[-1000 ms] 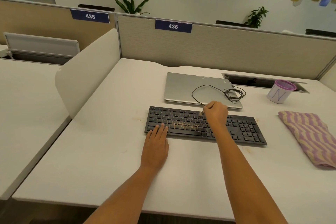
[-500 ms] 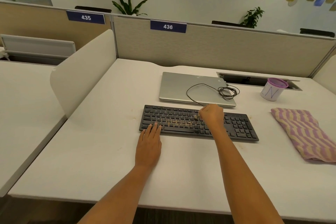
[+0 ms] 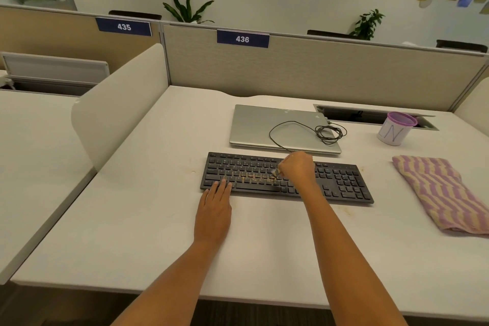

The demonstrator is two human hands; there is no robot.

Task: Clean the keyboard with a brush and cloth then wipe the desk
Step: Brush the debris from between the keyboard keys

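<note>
The right hand (image 3: 297, 169) is hovering over the middle of the black keyboard (image 3: 344, 182). Its fingers (image 3: 287, 167) are curling into a loose fist and pinching a small brush (image 3: 275, 173). Only the brush's pale tip is showing, poking out on the left side of the fist just above the middle key rows. Whether the bristles are touching the keys cannot be told. Orange-brown crumbs (image 3: 254, 176) are lying across the keys right beside that tip.

The left hand (image 3: 213, 210) is lying flat on the surface (image 3: 132, 219). Its fingers (image 3: 223, 184) are straight and pressed close together, with the tips resting on the near left corner of the keyboard.

The keyboard is sitting at the centre of the surface, lengthwise in front of the person. A striped purple and beige cloth (image 3: 439, 193) is lying to its right, apart from both hands.

A closed silver laptop (image 3: 254, 127) is sitting just behind the keyboard, with a dark cable (image 3: 328, 133) looping and coiling on its lid. A white cup with a purple rim (image 3: 394, 132) is standing behind the cloth.

Counted, there are one keyboard, one brush, one cloth, one laptop, one cable, one cup and two hands.
</note>
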